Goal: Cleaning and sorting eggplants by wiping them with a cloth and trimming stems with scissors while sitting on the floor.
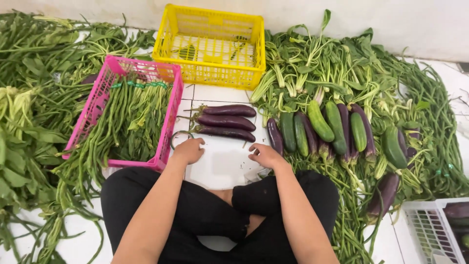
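Observation:
I sit cross-legged on a white tiled floor. Three long purple eggplants [225, 122] lie side by side on the tiles just beyond my hands. My left hand [188, 150] rests on the floor, fingers curled, beside a loose curved green bean [177, 134] near the pink crate's corner. My right hand [264, 155] rests on the tiles with fingers bent, close to the nearest eggplant's tip and next to a dark eggplant [274, 137] at the edge of the right-hand pile. Neither hand holds anything that I can see.
A pink crate [168, 128] of long beans stands at left, an almost bare yellow crate [215, 46] behind. Cucumbers [320, 121], eggplants and leafy greens [322, 68] pile up at right; more greens [29, 98] at left. A white crate [432, 230] sits at bottom right.

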